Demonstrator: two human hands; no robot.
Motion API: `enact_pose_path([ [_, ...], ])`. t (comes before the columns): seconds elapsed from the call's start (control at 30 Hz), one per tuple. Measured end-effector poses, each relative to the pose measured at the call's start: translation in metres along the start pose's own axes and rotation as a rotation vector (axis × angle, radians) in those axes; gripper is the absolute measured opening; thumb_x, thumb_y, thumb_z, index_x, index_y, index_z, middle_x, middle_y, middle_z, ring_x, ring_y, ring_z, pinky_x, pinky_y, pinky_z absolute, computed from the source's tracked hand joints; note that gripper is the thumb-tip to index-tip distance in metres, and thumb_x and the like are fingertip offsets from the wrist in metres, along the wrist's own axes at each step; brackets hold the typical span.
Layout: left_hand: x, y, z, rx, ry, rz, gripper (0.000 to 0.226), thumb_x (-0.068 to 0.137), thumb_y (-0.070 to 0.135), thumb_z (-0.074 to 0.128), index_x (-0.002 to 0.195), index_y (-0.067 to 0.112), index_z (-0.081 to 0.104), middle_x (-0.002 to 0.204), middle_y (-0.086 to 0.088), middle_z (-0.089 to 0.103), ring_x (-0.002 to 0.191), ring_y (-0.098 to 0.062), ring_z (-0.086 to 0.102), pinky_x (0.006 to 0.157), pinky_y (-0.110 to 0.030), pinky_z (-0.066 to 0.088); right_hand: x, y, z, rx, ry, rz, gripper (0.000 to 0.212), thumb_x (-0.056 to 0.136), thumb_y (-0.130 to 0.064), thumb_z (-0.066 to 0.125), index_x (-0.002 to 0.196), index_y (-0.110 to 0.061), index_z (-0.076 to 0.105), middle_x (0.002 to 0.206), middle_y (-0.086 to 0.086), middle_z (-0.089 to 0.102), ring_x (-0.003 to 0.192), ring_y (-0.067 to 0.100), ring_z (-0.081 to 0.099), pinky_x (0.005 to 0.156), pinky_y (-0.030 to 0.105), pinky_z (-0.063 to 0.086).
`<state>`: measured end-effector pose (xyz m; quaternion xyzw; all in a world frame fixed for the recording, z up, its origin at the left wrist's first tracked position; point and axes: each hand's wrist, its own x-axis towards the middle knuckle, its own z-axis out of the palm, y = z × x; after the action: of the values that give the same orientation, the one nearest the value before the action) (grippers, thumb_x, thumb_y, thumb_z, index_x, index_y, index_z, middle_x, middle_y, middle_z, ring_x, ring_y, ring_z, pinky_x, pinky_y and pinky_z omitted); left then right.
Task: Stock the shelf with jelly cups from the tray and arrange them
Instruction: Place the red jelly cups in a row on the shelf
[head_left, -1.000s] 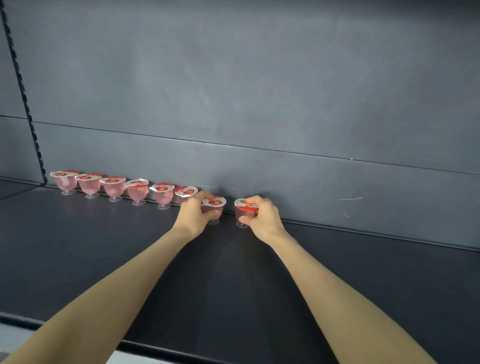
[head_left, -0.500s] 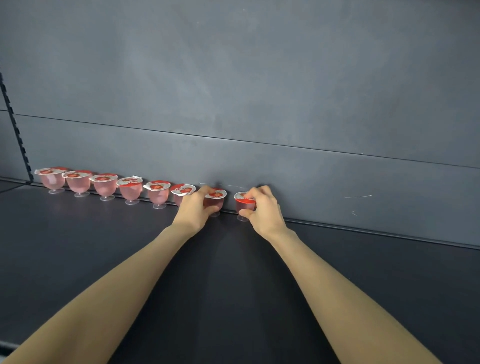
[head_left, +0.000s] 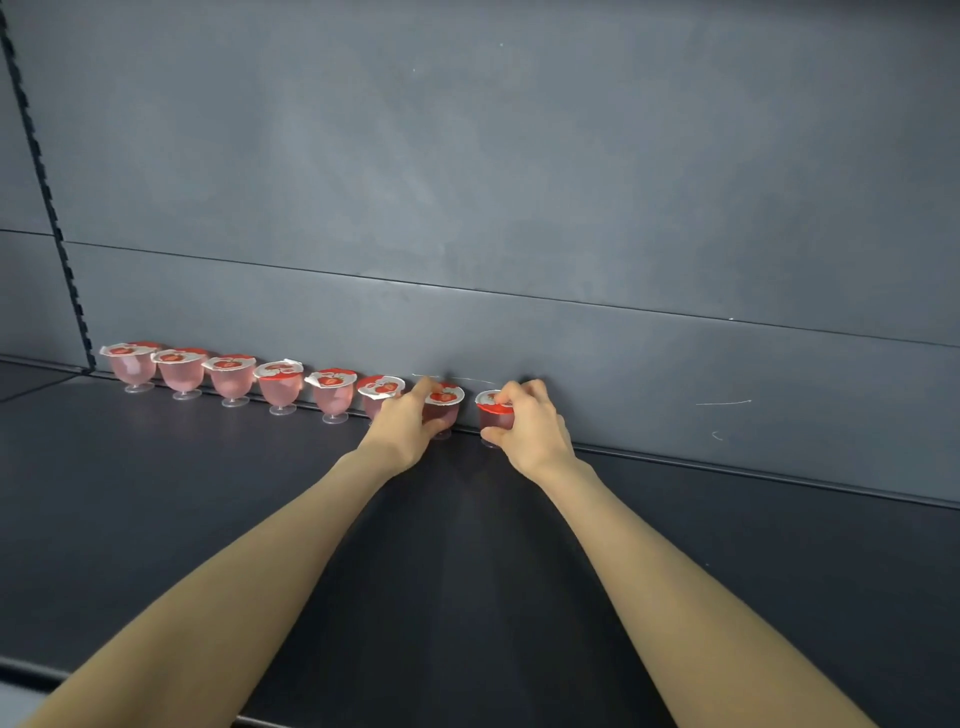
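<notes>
The head view, the only one, shows a dark shelf (head_left: 208, 493) with a single row of pink jelly cups running along the foot of its grey back panel (head_left: 467, 182). Six free-standing cups (head_left: 280, 387) sit upright on their clear feet, red strawberry lids up, close beside one another. To their right, the left hand (head_left: 402, 426) curls its fingers and thumb round the seventh cup (head_left: 444, 402), and the right hand (head_left: 530, 431) grasps the eighth cup (head_left: 491, 410), a fingertip on its lid. Both cups appear to rest on the shelf against the panel, with a small gap between them. That makes eight cups in all, each one in the row. The tray is out of sight, so I cannot tell how many cups remain. The shelf to the right and all of its front stand unfilled, so stocking looks to be at an early stage.
</notes>
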<state>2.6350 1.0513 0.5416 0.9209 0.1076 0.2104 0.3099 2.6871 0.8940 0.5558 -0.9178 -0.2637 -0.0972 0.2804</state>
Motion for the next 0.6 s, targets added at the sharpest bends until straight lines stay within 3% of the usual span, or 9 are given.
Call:
enact_pose_path([
  [0.17,-0.02,0.011,-0.021,0.081,-0.024,0.015,0.055,0.09,0.027,0.06,0.139,0.019,0.036,0.129,-0.011,0.056,0.113,-0.03,0.056,0.094,-0.042,0.047,-0.017,-0.011,-0.014,-0.027,-0.042,0.011,0.055,0.087,-0.027,0.065,0.135,-0.017,0.04,0.136,0.006,0.035,0.119,0.031,0.047,0.097,0.043,0.045],
  [0.3,-0.044,0.03,-0.053,0.14,0.01,0.083,0.053,0.087,0.027,0.059,0.136,0.018,0.041,0.121,-0.013,0.058,0.113,-0.032,0.053,0.092,-0.038,0.044,-0.042,-0.03,-0.04,-0.053,0.027,-0.016,0.048,0.093,-0.028,0.055,0.137,-0.016,0.041,0.139,0.006,0.036,0.124,0.029,0.044,0.096,0.042,0.044],
  [0.6,-0.152,0.078,-0.114,0.108,0.123,0.376,0.048,0.089,0.022,0.057,0.135,0.018,0.044,0.133,-0.009,0.049,0.119,-0.028,0.048,0.096,-0.035,0.04,-0.149,-0.083,-0.102,-0.078,0.208,-0.125,0.042,0.096,-0.026,0.051,0.135,-0.014,0.044,0.138,0.003,0.045,0.128,0.025,0.04,0.098,0.039,0.041],
])
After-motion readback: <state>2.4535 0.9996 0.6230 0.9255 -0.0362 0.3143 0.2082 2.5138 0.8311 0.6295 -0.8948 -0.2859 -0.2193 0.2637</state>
